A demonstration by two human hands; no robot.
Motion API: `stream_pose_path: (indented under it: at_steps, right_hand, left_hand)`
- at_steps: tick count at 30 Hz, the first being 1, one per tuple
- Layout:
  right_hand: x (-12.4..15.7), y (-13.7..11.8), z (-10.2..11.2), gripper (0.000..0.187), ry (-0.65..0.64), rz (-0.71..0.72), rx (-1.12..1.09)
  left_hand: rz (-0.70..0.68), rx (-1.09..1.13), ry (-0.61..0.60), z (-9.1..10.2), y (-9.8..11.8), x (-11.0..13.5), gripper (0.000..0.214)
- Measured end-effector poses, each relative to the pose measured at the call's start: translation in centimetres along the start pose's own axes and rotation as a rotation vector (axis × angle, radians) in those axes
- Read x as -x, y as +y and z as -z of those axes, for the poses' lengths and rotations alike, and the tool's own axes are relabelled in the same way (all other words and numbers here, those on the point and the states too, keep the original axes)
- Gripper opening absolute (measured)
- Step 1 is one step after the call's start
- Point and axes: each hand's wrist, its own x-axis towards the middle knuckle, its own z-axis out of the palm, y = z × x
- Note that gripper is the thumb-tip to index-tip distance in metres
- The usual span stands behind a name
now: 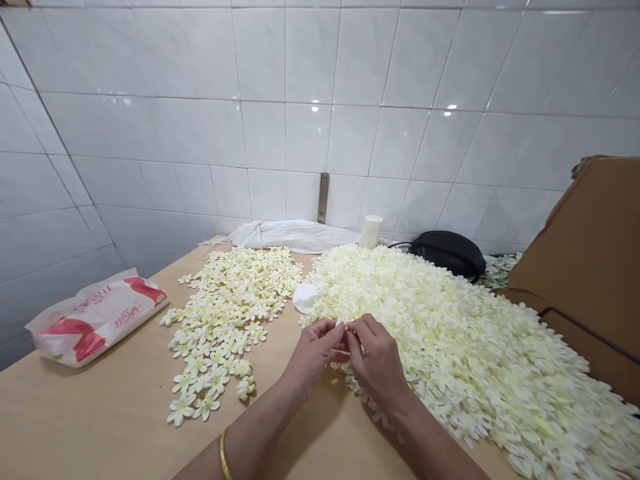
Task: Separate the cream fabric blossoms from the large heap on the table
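My left hand (320, 347) and my right hand (374, 357) meet in front of me, fingertips pinched together. Whatever lies between the fingers is too small and too covered to make out. A gold bangle (225, 453) circles my left wrist. Right behind and to the right of the hands spreads a large heap of pale artificial petals (450, 340), white to yellow-green. On the left, a smaller pile of cream five-petalled artificial flowers (235, 300) trails toward the near side of the table. Between the two piles sits a crumpled white piece (305, 297), perhaps tissue.
A tissue pack (100, 317) lies on the brown tabletop (125, 413) at left. Along the tiled wall (260, 133) are a white cloth or bag (300, 235), a white cylinder (371, 231) and a black case (447, 253). A cardboard box (585, 247) stands at right.
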Motion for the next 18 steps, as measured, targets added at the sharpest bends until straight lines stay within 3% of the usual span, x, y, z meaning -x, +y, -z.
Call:
stream_pose_path:
  at_steps: [4,8,12,14,18]
  right_hand:
    - [-0.1,-0.2,0.0,0.018,-0.119,-0.006,-0.232]
    - [-0.8,0.3,0.7,0.022,-0.042,-0.285,-0.504]
    - [-1.2,0.5,0.9,0.038,-0.207,-0.525,-0.743]
    - [-1.1,0.3,0.8,0.036,-0.259,-0.543,-0.789]
    - [-0.7,-0.2,0.3,0.03,-0.2,-0.587,-0.721]
  left_hand:
    - [0.01,0.166,0.064,0.4,0.2,-0.4,0.034]
    - [0.062,0.194,0.054,0.7,0.6,-0.6,0.037]
    - [0.059,0.111,-0.011,0.7,0.5,-0.5,0.039]
    - [0.03,0.049,-0.015,0.6,0.3,-0.4,0.037]
    - [-0.03,-0.072,0.02,0.2,0.0,-0.2,0.032]
